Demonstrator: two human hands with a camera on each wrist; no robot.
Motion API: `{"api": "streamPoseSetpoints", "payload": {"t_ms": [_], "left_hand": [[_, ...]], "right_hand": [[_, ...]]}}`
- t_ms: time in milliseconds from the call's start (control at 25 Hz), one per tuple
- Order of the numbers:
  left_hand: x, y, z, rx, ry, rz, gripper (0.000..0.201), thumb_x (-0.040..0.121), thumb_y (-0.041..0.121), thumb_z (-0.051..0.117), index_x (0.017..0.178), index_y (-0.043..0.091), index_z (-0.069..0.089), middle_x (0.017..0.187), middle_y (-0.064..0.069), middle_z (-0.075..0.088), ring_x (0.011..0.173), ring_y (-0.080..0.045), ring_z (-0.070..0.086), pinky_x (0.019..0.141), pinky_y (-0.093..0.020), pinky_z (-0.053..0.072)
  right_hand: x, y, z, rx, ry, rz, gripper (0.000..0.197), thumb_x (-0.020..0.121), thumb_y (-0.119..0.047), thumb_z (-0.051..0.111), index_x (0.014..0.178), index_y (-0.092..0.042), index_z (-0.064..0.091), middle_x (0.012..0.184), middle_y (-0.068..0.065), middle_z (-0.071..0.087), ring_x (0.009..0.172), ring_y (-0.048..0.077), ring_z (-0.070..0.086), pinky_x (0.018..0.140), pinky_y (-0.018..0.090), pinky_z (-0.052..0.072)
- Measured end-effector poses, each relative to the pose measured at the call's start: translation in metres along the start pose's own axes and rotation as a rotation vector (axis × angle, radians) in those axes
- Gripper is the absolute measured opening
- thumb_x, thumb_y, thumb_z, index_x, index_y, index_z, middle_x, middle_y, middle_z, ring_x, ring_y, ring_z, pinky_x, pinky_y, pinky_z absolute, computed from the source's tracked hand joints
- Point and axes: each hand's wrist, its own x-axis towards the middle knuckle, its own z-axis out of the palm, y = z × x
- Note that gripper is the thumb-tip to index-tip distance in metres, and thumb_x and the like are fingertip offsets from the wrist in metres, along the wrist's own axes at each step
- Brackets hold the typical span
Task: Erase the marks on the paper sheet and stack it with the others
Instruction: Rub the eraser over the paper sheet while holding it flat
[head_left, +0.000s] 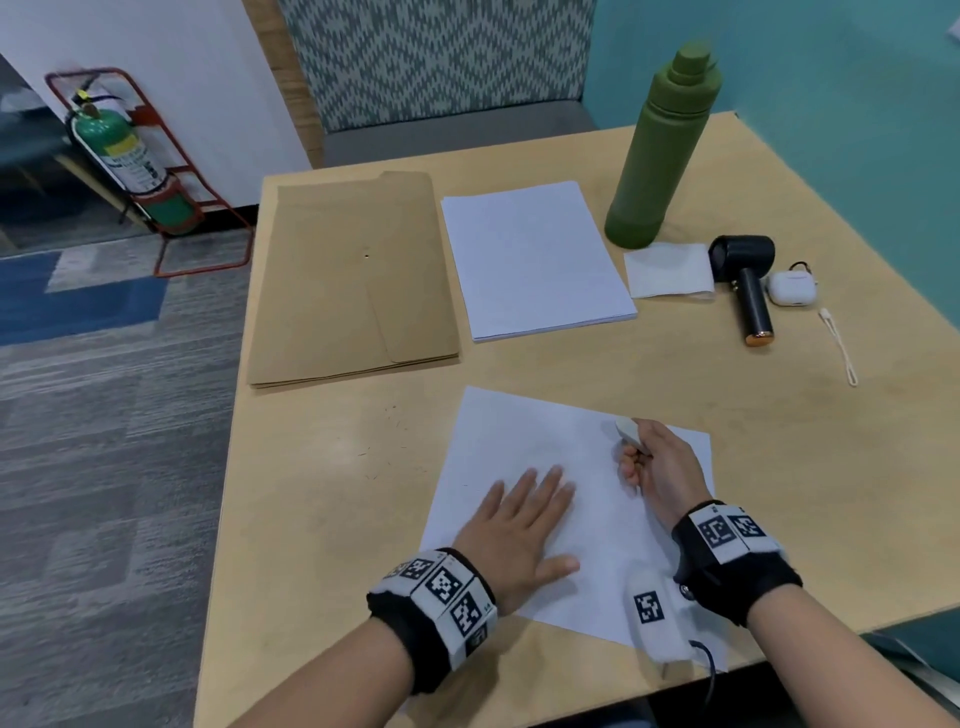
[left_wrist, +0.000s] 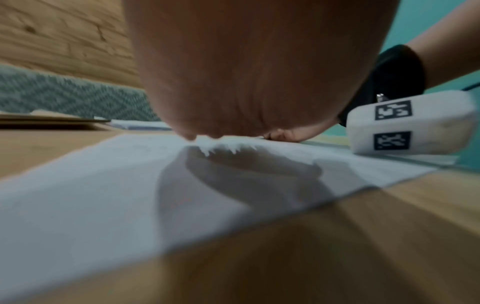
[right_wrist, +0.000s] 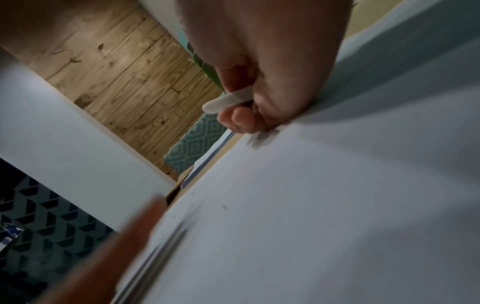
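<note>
A white paper sheet (head_left: 524, 441) lies turned at an angle on the near part of the wooden table (head_left: 753, 431). My left hand (head_left: 519, 519) lies flat on its lower left part, fingers straight and spread, pressing it down. My right hand (head_left: 649, 467) rests on the sheet's right part and pinches a white eraser (head_left: 628, 430), whose tip sticks out toward the far side. In the right wrist view the eraser (right_wrist: 228, 101) shows between thumb and fingers above the paper (right_wrist: 324, 205). Faint marks on the sheet are hard to make out. A stack of white sheets (head_left: 535, 260) lies farther back.
A brown envelope (head_left: 353, 280) lies left of the stack. At the back right stand a green bottle (head_left: 660, 150), a folded tissue (head_left: 667, 270), a black handheld fan (head_left: 748, 280), a white earbud case (head_left: 792, 288) and a cord (head_left: 839, 345). The table's left edge drops to carpet.
</note>
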Motion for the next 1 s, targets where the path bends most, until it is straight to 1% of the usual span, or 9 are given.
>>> {"api": "streamPoseSetpoints", "payload": {"t_ms": [80,240,320,440,600,720,800,920,1000], "left_hand": [[-0.013,-0.019,0.005,0.066,-0.010,-0.040,0.080,0.065,0.070,-0.020,0.131,0.027,-0.034,0.139,0.008,-0.042,0.143,-0.014,-0.025,0.111,-0.033,-0.019],[-0.035,-0.062,-0.016,0.108,0.033,-0.598,0.112,0.042,0.072,-0.043,0.135,0.011,-0.032,0.141,-0.001,-0.039,0.142,-0.019,-0.024,0.115,-0.041,-0.013],[-0.029,-0.051,-0.020,0.068,0.043,-0.513,0.104,0.060,0.071,-0.038,0.143,0.010,-0.022,0.145,-0.003,-0.030,0.145,-0.018,-0.014,0.118,-0.041,0.000],[-0.002,-0.002,-0.004,0.170,0.092,-0.131,0.074,0.094,0.055,-0.009,0.145,0.019,0.030,0.152,0.000,0.029,0.138,-0.022,0.035,0.104,-0.039,0.042],[-0.004,0.022,0.015,0.167,-0.159,0.186,0.097,0.060,0.070,-0.022,0.146,0.026,-0.016,0.153,0.005,-0.025,0.146,-0.017,-0.014,0.113,-0.033,-0.019],[-0.045,-0.034,0.018,0.300,-0.077,-0.086,0.108,0.032,0.076,-0.042,0.129,0.027,-0.037,0.138,0.004,-0.042,0.137,-0.012,-0.030,0.106,-0.031,-0.028],[-0.074,-0.062,0.000,0.385,-0.158,-0.400,0.110,0.051,0.082,-0.032,0.135,0.011,-0.034,0.147,-0.003,-0.036,0.139,-0.016,-0.028,0.109,-0.039,-0.024],[-0.069,-0.050,-0.028,0.410,-0.110,-0.541,0.063,0.100,0.034,0.020,0.145,-0.009,0.012,0.155,-0.022,0.011,0.147,-0.028,0.005,0.118,-0.039,0.007],[-0.043,-0.030,-0.036,0.467,0.123,-0.258,0.050,0.080,0.001,0.028,0.119,-0.007,0.060,0.127,-0.024,0.057,0.126,-0.027,0.052,0.100,-0.034,0.044]], "right_hand": [[0.000,-0.001,-0.001,0.015,-0.001,0.010,0.033,0.098,-0.012,0.032,0.076,-0.011,0.057,0.061,0.008,0.042,0.034,0.008,0.039,0.033,0.017,0.026],[0.002,0.001,-0.003,0.024,0.030,0.022,0.031,0.096,-0.011,0.036,0.070,-0.011,0.054,0.058,0.006,0.043,0.034,0.010,0.038,0.034,0.018,0.024],[0.004,0.002,-0.003,0.045,0.038,0.033,0.032,0.095,-0.011,0.035,0.068,-0.011,0.051,0.058,0.006,0.042,0.033,0.010,0.036,0.033,0.016,0.025],[0.006,0.000,-0.003,0.091,0.061,0.050,0.032,0.094,-0.012,0.035,0.064,-0.012,0.047,0.044,-0.001,0.044,0.031,0.008,0.035,0.031,0.014,0.024],[0.007,-0.001,-0.004,0.131,0.070,0.065,0.031,0.091,-0.012,0.037,0.061,-0.012,0.045,0.041,-0.003,0.042,0.029,0.009,0.034,0.030,0.013,0.022],[0.007,0.002,-0.006,0.158,0.077,0.067,0.028,0.090,-0.012,0.037,0.063,-0.012,0.045,0.041,-0.005,0.042,0.030,0.008,0.034,0.030,0.013,0.022],[0.007,0.004,-0.006,0.164,0.080,0.059,0.028,0.090,-0.012,0.037,0.063,-0.013,0.045,0.043,-0.004,0.041,0.031,0.009,0.033,0.031,0.014,0.022],[0.008,0.004,-0.005,0.156,0.083,0.065,0.027,0.089,-0.012,0.038,0.063,-0.013,0.045,0.044,-0.004,0.041,0.031,0.009,0.033,0.031,0.014,0.021],[0.007,0.003,-0.006,0.182,0.071,0.079,0.026,0.089,-0.013,0.037,0.066,-0.012,0.047,0.041,-0.005,0.041,0.031,0.009,0.032,0.032,0.014,0.020]]}}
